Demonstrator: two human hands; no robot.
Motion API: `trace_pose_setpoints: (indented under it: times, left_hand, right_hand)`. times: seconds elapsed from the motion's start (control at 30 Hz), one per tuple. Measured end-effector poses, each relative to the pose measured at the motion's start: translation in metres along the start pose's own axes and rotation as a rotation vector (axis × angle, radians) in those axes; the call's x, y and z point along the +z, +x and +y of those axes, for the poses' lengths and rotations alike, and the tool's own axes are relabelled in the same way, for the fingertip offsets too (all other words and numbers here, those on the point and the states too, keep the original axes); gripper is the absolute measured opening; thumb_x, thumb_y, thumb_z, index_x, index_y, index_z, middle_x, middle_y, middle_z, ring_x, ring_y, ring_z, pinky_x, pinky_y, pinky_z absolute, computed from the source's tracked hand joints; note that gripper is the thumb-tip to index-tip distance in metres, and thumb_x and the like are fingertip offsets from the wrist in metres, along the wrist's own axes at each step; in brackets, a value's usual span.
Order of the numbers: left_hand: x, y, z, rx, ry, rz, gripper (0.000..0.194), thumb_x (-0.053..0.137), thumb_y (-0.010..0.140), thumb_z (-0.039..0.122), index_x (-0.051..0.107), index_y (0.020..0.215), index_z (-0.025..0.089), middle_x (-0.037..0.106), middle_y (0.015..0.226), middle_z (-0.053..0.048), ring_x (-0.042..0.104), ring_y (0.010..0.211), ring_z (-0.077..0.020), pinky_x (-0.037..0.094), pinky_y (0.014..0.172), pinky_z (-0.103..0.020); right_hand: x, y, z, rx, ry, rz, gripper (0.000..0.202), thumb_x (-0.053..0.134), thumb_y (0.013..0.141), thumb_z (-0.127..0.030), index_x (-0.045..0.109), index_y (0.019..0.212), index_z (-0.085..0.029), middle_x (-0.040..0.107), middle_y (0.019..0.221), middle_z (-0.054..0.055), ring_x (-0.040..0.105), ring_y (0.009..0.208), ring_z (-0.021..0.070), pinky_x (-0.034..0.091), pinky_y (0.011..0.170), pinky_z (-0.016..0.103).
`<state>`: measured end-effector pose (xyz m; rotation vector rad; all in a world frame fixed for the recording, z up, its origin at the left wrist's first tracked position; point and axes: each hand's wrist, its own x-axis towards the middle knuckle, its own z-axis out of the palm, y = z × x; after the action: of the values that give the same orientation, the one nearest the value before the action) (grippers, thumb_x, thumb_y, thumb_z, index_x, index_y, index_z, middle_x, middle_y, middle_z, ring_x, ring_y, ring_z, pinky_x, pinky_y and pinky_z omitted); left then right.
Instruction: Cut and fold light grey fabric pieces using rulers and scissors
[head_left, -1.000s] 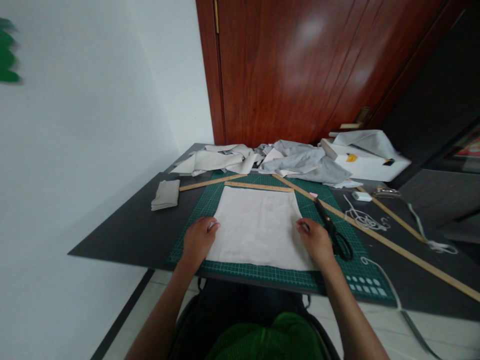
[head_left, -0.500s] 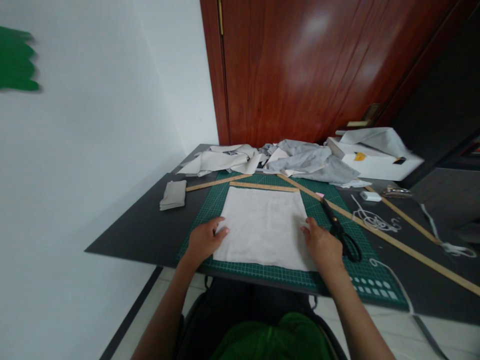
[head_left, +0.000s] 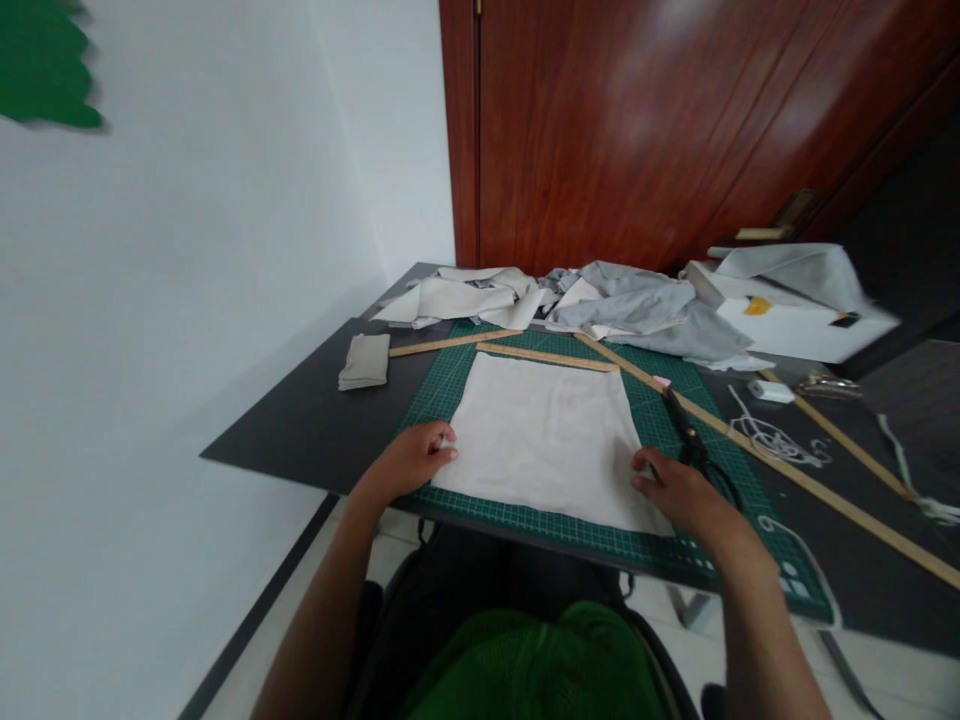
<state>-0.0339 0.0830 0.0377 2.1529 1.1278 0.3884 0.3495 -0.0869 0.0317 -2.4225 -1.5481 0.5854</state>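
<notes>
A white rectangular cloth lies flat on a green cutting mat. At the cloth's left edge, my left hand is closed, thumb and forefinger pinching the fabric near the front corner. My right hand holds the opposite edge between thumb and fingertips; the wrist covers part of the mat. Along the cloth's far edge lies a short wooden ruler. Black-handled scissors rest just beyond my right hand, their handles partly hidden by it.
Folded grey cloth pieces sit at left beside another wooden strip. Crumpled fabric lines the back, with a white box at right. A long wooden ruler, white cord and white adapter lie on the right.
My left thumb and forefinger have come closer together on the cloth's edge. Both hands have moved slightly apart, and the cloth's front edge looks wider. The camera view has shifted.
</notes>
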Motion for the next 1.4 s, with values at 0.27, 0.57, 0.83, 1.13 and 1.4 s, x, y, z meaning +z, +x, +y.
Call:
trace_pose_setpoints:
  times: [0.27,0.57,0.83,1.13,1.4]
  left_hand:
    - [-0.010,-0.004,-0.006,-0.057,0.070,0.006,0.034,0.068,0.080,0.043,0.060,0.106,0.022,0.062,0.081,0.002,0.060,0.073,-0.0179,0.040,0.067,-0.029]
    - [-0.015,-0.002,-0.010,-0.036,0.082,-0.084,0.047,0.063,0.078,0.044,0.056,0.119,0.023,0.055,0.080,0.004,0.057,0.071,-0.0175,0.041,0.067,-0.028]
    - [-0.017,0.000,-0.007,-0.017,0.190,-0.110,0.035,0.055,0.083,0.050,0.068,0.100,0.022,0.057,0.076,0.002,0.056,0.071,-0.0180,0.037,0.066,-0.029]
    - [-0.007,0.002,0.002,-0.075,0.369,0.015,0.028,0.055,0.088,0.050,0.064,0.088,0.023,0.060,0.072,0.003,0.058,0.069,-0.0164,0.033,0.064,-0.027]
    - [0.002,0.008,-0.006,-0.036,0.456,0.107,0.023,0.053,0.095,0.041,0.059,0.082,0.023,0.065,0.073,0.001,0.061,0.070,-0.0166,0.033,0.067,-0.027]
  right_hand:
    - [-0.004,-0.005,0.012,-0.089,0.090,-0.073,0.008,0.064,0.082,-0.022,0.064,0.091,-0.024,0.064,0.074,-0.001,0.061,0.071,0.0186,0.041,0.066,0.027]
    - [-0.024,-0.009,0.022,-0.137,0.067,0.093,0.015,0.056,0.094,-0.026,0.069,0.097,-0.022,0.073,0.091,0.004,0.066,0.085,0.0202,0.047,0.078,0.029]
    - [-0.023,0.000,0.105,0.294,-0.266,0.703,0.047,0.036,0.102,-0.027,0.056,0.142,-0.010,0.062,0.137,0.026,0.064,0.119,0.0381,0.043,0.105,0.059]
    - [-0.008,0.025,0.147,0.499,-0.095,0.629,0.057,0.032,0.103,-0.042,0.058,0.145,-0.016,0.061,0.135,0.027,0.056,0.123,0.0478,0.043,0.097,0.067]
    - [-0.003,0.024,0.151,0.429,-0.241,0.708,0.048,0.036,0.104,-0.038,0.071,0.123,-0.011,0.068,0.113,0.027,0.062,0.106,0.0442,0.047,0.087,0.060]
